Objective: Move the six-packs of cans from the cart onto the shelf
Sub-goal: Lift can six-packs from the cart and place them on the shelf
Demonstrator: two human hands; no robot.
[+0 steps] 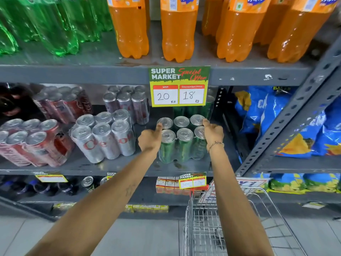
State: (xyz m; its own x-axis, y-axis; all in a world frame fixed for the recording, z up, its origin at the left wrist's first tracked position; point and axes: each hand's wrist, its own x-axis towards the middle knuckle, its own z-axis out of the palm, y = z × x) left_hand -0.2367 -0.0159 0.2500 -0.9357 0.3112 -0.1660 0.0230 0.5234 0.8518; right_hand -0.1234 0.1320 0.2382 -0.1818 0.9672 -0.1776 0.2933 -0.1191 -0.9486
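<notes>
Both hands grip the green six-pack from its sides: left hand on its left flank, right hand on its right, thumbs over the can tops, fingers hidden behind. The pack stands upright on the shelf, its long axis running between the hands. The cart sits below. A tag above reads "SUPER MARKET, MRP 20, Discounted Price 18".

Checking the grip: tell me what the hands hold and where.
Both hands grip the green six-pack on the shelf: left hand on its left side, right hand on its right, thumbs over the can tops.
</notes>
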